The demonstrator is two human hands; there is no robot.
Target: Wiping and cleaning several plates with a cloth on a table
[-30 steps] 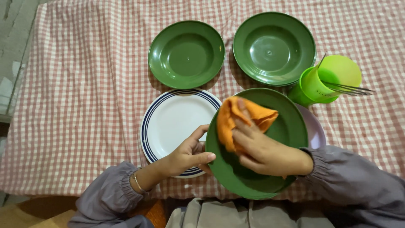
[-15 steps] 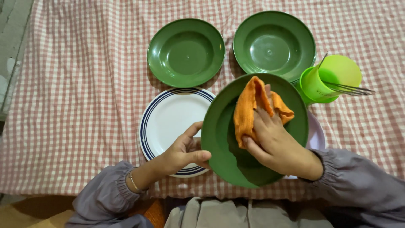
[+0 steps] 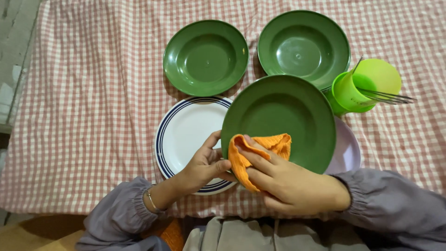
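The right hand is closed around a bunched orange cloth, fingers spread over its folds, and presses it against the near rim of a green plate. That plate is held up off the worktop, tilted a little toward the person. The left hand pinches its near-left rim, thumb on top just beside the cloth; the fingers underneath are hidden, so how far they curl under the plate I cannot tell.

Under the left hand lies a white plate with dark blue rings, near the worktop's near edge. A pale lilac plate peeks out from behind the held plate on the right side, mostly covered by it. Further toward the far edge sit two more green plates side by side, just apart: the left one and the right one, whose near rim is overlapped by the held plate. Just beside these, toward the right edge, stands a lime-green cup holding thin metal utensils that stick out to the right. A red-and-white checked cloth covers the worktop.
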